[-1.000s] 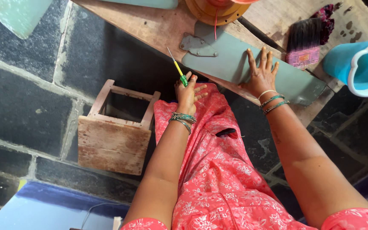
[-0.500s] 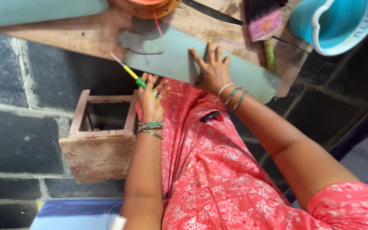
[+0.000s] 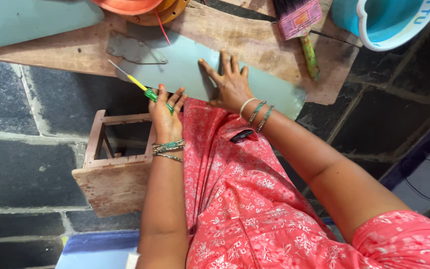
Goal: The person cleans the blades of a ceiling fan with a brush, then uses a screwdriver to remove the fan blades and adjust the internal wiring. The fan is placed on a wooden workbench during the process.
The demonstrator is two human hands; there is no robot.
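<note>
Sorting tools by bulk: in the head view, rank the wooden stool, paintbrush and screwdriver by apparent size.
1. Wooden stool, though nearest the camera.
2. Paintbrush, top cropped.
3. Screwdriver, partly hidden in the left hand.

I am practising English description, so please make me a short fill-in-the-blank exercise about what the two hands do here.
1. The left hand holds a thin tool with a green and ____ handle.
2. The right hand lies ____ on the pale grey-green sheet.
3. Under the left forearm stands a small open ____ box.
4. A flat paintbrush with a pink ferrule lies beside the ____ plastic bucket.

Missing words: yellow; flat; wooden; blue
</note>
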